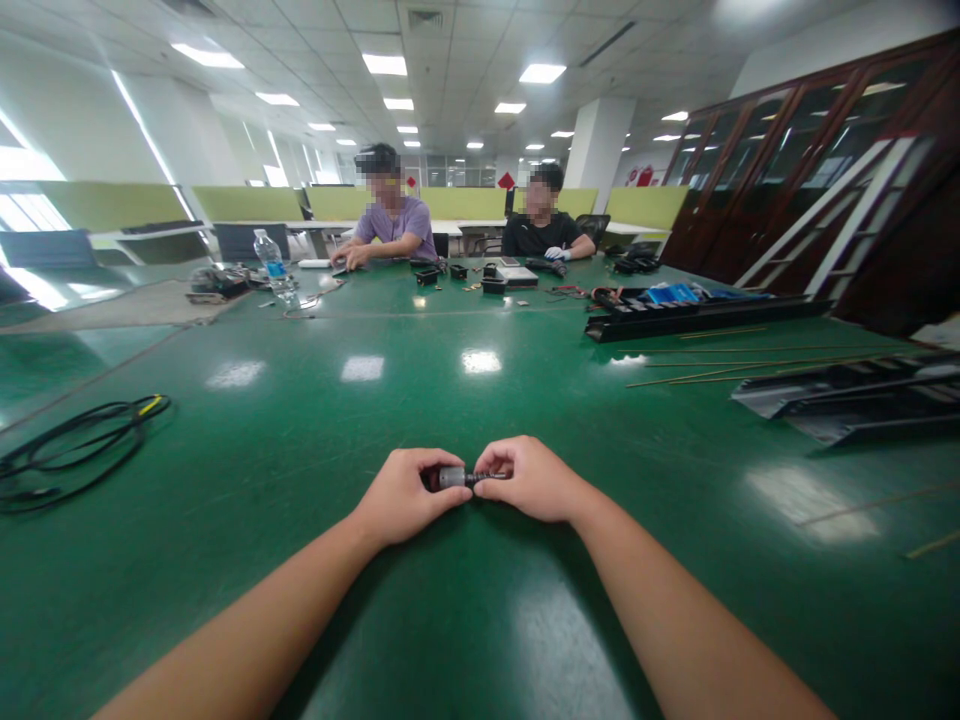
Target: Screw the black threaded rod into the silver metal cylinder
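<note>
Head view, centre: a small grey metal cylinder [452,477] lies sideways between the two hands, just below the middle of the frame, with a dark, ridged narrow shaft [484,478] in line at its right end.
Left hand: the bare left hand [405,497] pinches the grey cylinder between thumb and fingers.
Right hand: the bare right hand [536,482] pinches the shaft, thumb and fingertips closed around it; the two thumbs nearly meet.
Table: a broad, glossy green tabletop [315,420] fills the lower frame.
Left edge: a loosely coiled black cable [79,440] with a yellow tag.
Right side: thin tan rods [720,374] and black channel-shaped metal pieces [675,318].
Upper left: a clear plastic bottle [271,258] with a blue label.
Upper centre: a person in a purple shirt [397,230] and a person in black [536,232] wearing a white glove [557,254] sit across the table.
</note>
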Motion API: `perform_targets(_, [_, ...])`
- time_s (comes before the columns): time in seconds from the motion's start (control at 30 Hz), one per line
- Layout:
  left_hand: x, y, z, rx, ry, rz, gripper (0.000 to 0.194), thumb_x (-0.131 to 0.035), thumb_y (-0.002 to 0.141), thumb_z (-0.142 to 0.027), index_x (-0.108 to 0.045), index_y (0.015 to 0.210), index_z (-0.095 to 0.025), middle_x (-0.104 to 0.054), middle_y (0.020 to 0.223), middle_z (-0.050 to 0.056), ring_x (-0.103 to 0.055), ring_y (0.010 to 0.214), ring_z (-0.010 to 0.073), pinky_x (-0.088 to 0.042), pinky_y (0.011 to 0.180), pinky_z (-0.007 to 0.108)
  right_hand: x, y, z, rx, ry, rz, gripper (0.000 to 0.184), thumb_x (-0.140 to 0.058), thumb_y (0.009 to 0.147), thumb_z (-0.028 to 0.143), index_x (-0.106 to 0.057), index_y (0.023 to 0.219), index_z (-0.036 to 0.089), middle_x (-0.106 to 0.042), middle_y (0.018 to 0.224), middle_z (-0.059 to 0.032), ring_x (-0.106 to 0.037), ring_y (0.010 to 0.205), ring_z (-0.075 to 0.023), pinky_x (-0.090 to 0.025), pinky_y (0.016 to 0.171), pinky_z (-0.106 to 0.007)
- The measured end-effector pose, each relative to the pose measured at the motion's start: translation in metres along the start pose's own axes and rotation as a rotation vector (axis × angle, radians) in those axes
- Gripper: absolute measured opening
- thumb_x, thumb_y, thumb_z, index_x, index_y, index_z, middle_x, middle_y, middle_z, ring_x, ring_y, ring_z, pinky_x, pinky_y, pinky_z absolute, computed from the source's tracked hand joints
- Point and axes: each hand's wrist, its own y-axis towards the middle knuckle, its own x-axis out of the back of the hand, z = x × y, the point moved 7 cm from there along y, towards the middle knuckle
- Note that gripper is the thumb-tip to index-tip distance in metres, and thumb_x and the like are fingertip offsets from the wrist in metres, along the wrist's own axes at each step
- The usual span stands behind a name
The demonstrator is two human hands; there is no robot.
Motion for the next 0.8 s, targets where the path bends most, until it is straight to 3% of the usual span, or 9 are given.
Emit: perform_targets(0.8, [0.0063, -0.0002, 0.0003, 0.02, 0.005, -0.073, 0.024, -0.076, 0.075, -0.031, -0.074, 0.097, -0.022, -0.074, 0.09, 0.001, -0.066, 0.082, 0.0195, -0.047, 0.075, 0.028, 0.0031, -0.0006, 0.0013, -0.027, 0.002, -0.018, 0.015, -0.07, 0.073, 0.024, -0.071, 0.084, 0.014, -0.066, 0.066, -0.0013, -0.059, 0.06, -0.013, -0.043, 0.053, -0.021])
